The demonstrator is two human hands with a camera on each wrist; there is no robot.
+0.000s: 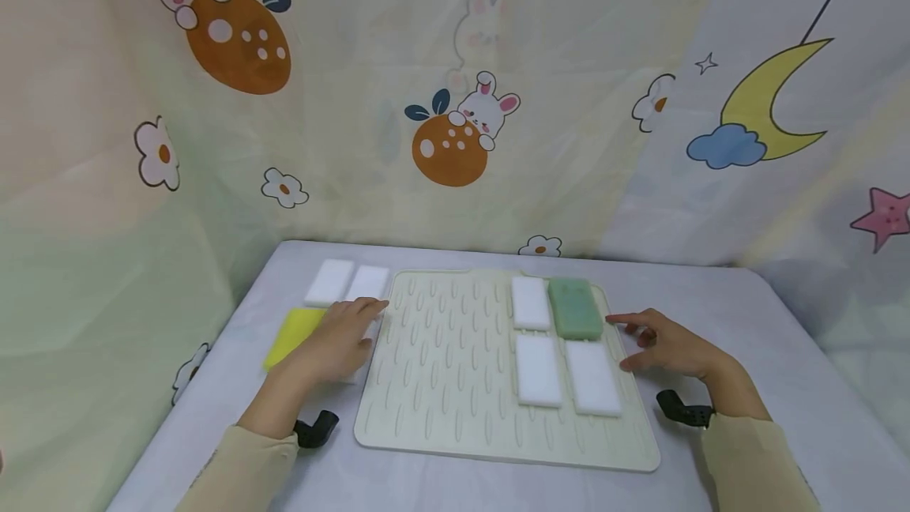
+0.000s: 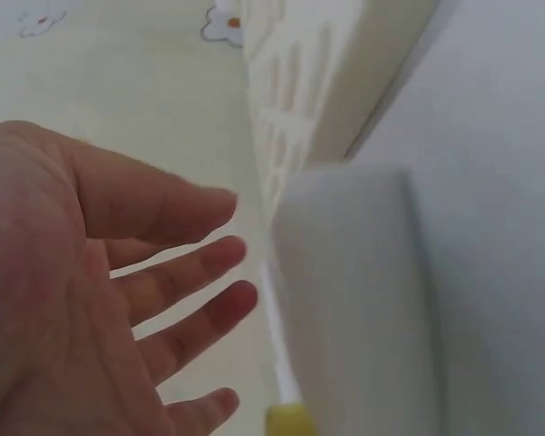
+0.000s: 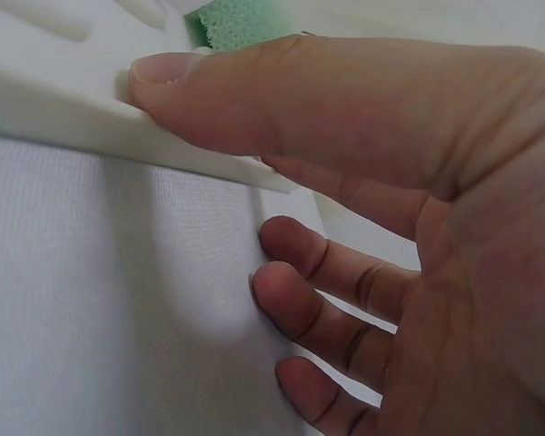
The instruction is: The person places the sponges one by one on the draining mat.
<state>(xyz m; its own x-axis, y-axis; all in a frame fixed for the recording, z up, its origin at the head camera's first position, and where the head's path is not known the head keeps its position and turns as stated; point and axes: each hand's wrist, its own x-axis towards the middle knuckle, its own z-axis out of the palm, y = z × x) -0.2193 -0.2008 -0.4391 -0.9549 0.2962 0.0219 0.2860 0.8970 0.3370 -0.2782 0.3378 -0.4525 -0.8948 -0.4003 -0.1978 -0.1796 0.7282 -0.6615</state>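
On the counter (image 1: 700, 287), ribbed mat (image 1: 441, 354) bears 3 white blocks (image 1: 538, 370), 1 green block (image 1: 576, 310). Left hand (image 1: 340, 344), relaxed, empty, partly hides yellow block (image 1: 291, 333) and other white blocks (image 1: 330, 281), count unclear; right hand (image 1: 670, 346), loosely bent, empty, at mat's right edge, contact uncertain.
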